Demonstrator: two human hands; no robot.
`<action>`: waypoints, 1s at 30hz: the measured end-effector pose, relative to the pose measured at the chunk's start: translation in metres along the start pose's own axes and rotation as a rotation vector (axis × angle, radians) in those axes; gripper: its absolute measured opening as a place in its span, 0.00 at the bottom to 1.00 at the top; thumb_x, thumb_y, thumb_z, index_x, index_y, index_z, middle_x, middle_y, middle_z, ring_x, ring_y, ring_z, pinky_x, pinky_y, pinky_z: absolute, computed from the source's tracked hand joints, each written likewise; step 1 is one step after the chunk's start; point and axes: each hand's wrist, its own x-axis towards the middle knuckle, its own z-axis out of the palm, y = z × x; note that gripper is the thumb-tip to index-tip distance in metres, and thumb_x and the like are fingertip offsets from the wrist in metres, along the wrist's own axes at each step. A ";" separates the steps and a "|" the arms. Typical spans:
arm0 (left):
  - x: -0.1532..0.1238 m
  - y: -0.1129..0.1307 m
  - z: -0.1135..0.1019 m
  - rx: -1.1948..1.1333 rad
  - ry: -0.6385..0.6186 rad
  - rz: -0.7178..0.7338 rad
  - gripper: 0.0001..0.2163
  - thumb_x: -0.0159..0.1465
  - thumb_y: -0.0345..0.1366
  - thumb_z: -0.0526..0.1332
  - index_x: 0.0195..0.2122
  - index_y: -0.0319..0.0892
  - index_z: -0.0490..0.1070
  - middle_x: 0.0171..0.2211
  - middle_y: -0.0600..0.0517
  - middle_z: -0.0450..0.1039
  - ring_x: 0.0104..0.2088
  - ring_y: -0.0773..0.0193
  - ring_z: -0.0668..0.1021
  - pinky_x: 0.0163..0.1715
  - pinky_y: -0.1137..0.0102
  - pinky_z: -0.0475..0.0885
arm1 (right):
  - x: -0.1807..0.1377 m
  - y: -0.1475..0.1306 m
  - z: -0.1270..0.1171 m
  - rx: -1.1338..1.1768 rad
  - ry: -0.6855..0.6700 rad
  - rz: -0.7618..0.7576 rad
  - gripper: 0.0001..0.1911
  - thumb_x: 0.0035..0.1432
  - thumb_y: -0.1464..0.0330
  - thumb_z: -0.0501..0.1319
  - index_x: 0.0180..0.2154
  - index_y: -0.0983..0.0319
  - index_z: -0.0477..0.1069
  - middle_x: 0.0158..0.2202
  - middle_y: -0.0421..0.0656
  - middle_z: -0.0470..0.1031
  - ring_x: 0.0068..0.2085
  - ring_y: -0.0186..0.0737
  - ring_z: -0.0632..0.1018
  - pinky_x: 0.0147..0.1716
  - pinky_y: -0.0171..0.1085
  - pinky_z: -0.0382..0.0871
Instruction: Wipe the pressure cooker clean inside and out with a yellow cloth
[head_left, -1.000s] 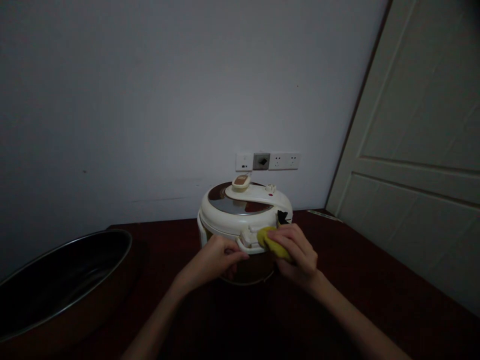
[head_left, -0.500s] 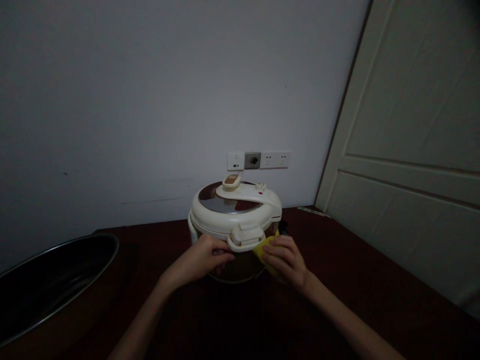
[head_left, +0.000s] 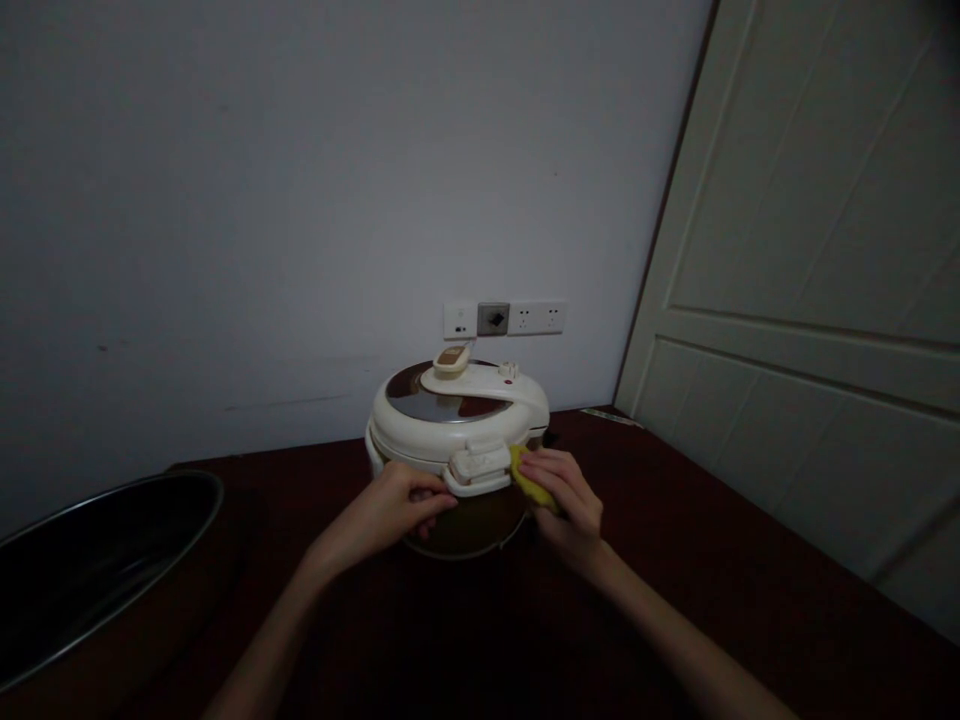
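Note:
A white electric pressure cooker (head_left: 420, 434) with a brown body stands on a dark red tabletop, its lid down. From its front juts a white side handle (head_left: 480, 488). My left hand (head_left: 394, 503) is closed on the left end of that handle, fingertips curled under and partly hidden. A yellow cloth (head_left: 529, 484) is bunched in my right hand (head_left: 568, 497), which presses it to the handle's right end and the cooker's side. On top of the lid are a brown-and-cream knob (head_left: 452, 360) and a small white valve (head_left: 508, 370).
A large dark pan-like vessel (head_left: 214, 490) with a metal rim stands at the left. Wall sockets (head_left: 536, 317) sit behind the cooker. A pale panelled door (head_left: 795, 300) rises at the right, and a thin printed strip (head_left: 611, 416) lies at the table's back edge.
My right hand has brought the yellow cloth up to the handle's right end, from lower beside it. My left hand stays at the handle's left end. The view has shifted slightly right.

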 end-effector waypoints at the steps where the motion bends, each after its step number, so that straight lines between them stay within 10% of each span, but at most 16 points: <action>1: 0.000 0.000 0.000 -0.003 -0.004 -0.003 0.14 0.60 0.44 0.58 0.30 0.37 0.75 0.21 0.53 0.72 0.22 0.68 0.73 0.23 0.74 0.66 | 0.001 0.001 0.000 0.002 -0.004 0.007 0.20 0.54 0.80 0.58 0.46 0.58 0.72 0.40 0.47 0.76 0.43 0.44 0.76 0.41 0.47 0.73; 10: 0.002 0.004 0.003 -0.009 0.004 -0.004 0.15 0.60 0.44 0.58 0.24 0.38 0.71 0.19 0.53 0.71 0.21 0.69 0.72 0.24 0.74 0.66 | 0.018 -0.001 -0.006 0.037 -0.074 0.574 0.06 0.55 0.68 0.63 0.36 0.61 0.75 0.33 0.43 0.78 0.33 0.38 0.78 0.34 0.35 0.73; 21: 0.000 0.010 0.004 0.010 0.022 0.000 0.15 0.60 0.44 0.57 0.22 0.39 0.70 0.19 0.53 0.70 0.22 0.68 0.72 0.24 0.73 0.66 | 0.022 0.009 -0.005 0.010 -0.096 0.533 0.08 0.54 0.68 0.63 0.37 0.61 0.75 0.34 0.44 0.79 0.33 0.39 0.78 0.34 0.37 0.73; 30: -0.011 0.014 -0.004 0.099 -0.001 0.003 0.14 0.60 0.44 0.57 0.29 0.38 0.75 0.20 0.53 0.71 0.23 0.68 0.72 0.24 0.74 0.64 | 0.027 -0.040 -0.034 0.053 -0.290 0.300 0.09 0.56 0.73 0.60 0.40 0.60 0.71 0.33 0.43 0.76 0.34 0.37 0.75 0.33 0.36 0.71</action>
